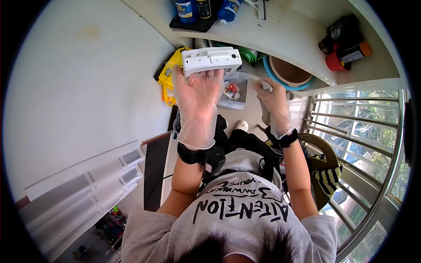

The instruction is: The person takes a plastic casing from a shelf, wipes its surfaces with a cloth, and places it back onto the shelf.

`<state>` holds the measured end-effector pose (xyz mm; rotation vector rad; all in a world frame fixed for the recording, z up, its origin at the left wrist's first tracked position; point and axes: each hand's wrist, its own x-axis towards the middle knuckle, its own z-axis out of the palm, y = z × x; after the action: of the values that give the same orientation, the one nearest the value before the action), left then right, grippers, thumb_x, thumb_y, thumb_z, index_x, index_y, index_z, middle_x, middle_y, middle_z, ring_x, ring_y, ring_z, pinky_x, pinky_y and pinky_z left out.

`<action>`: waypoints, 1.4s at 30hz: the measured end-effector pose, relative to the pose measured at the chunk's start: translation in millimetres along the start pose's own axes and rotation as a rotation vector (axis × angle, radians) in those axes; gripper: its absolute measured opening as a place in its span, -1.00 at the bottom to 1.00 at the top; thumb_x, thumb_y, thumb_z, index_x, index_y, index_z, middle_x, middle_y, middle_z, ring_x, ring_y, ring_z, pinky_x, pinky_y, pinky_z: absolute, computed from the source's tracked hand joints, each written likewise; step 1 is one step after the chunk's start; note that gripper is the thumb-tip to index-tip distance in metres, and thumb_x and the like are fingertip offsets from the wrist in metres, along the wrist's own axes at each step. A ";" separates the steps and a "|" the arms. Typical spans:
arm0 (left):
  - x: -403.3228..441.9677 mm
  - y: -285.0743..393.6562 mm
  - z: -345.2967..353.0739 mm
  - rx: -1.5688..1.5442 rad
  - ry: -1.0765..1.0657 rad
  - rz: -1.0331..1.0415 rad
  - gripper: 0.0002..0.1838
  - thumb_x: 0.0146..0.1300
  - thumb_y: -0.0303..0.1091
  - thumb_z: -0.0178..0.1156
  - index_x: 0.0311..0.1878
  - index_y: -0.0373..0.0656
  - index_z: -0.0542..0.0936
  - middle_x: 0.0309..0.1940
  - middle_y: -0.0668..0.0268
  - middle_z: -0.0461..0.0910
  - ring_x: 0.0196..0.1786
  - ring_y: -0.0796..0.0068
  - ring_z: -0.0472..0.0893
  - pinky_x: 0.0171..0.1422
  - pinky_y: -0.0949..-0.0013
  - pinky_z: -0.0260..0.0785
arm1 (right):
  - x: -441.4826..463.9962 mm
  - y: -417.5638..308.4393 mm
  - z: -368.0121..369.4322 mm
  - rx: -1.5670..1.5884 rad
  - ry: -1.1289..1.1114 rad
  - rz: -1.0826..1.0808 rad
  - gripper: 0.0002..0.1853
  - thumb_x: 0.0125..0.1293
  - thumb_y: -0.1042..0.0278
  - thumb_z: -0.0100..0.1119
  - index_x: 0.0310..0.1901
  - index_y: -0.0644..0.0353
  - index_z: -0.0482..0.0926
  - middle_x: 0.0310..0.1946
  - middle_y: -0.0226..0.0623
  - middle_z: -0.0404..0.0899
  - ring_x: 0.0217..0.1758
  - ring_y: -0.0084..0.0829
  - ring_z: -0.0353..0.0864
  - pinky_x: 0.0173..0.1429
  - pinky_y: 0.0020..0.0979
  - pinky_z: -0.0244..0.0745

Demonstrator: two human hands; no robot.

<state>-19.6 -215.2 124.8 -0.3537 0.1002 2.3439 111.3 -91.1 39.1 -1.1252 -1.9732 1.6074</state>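
My left hand (199, 98), in a clear plastic glove, is turned palm up and grips a white plastic casing (211, 60) from below. The casing is oblong, with a raised panel and a small dark round hole near its right end. My fingertips are hidden under and behind it. To its right, my right hand (275, 103), gloved likewise, is closed in a pinch, apart from the casing. A small whitish bit (266, 87) shows at its fingers; I cannot tell whether it is bunched glove or a held thing.
Below the casing, a grey bin (234, 104) on the floor holds small red and white items. A yellow bag (169, 72) hangs left, and a blue-rimmed basin (268, 72) stands right. Bottles (186, 11) line the shelf (289, 33) above. Metal window bars (351, 125) run along the right.
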 end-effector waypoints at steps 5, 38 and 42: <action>-5.2 -4.2 0.8 0.039 -0.036 -0.056 -0.40 0.19 0.04 -0.02 0.12 -0.25 0.22 0.11 0.20 0.18 0.21 0.28 0.16 0.35 0.11 -0.08 | 2.6 3.5 -5.6 -0.221 -0.101 0.038 -0.29 -0.01 0.33 0.21 0.23 -0.06 0.16 -0.40 -0.29 0.54 -0.41 -0.50 0.45 -0.23 -0.56 0.34; -31.0 -53.1 9.9 0.559 -0.046 -0.050 -0.40 0.12 0.15 -0.04 0.07 -0.12 0.30 0.01 0.30 0.35 0.10 0.40 0.31 0.21 0.24 0.10 | -78.2 -97.7 -37.7 0.542 0.126 -0.225 -0.72 0.20 0.39 -0.01 -0.04 0.17 0.42 -0.27 -0.27 0.50 -0.20 -0.51 0.46 0.03 -0.45 0.32; -38.7 -54.6 24.4 0.577 -0.057 -0.099 -0.51 0.16 0.06 -0.12 0.00 -0.12 0.37 -0.09 0.32 0.44 0.01 0.41 0.39 0.14 0.30 0.18 | -73.7 -104.0 -29.7 -0.586 0.019 -0.965 -0.46 -0.05 0.35 0.09 0.08 0.11 0.36 0.12 -0.28 0.30 0.23 -0.24 0.19 0.30 -0.16 -0.04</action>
<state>39.3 -198.0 160.8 -0.0043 0.6950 2.1099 141.1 -131.5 160.0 -0.1901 -2.4547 0.5327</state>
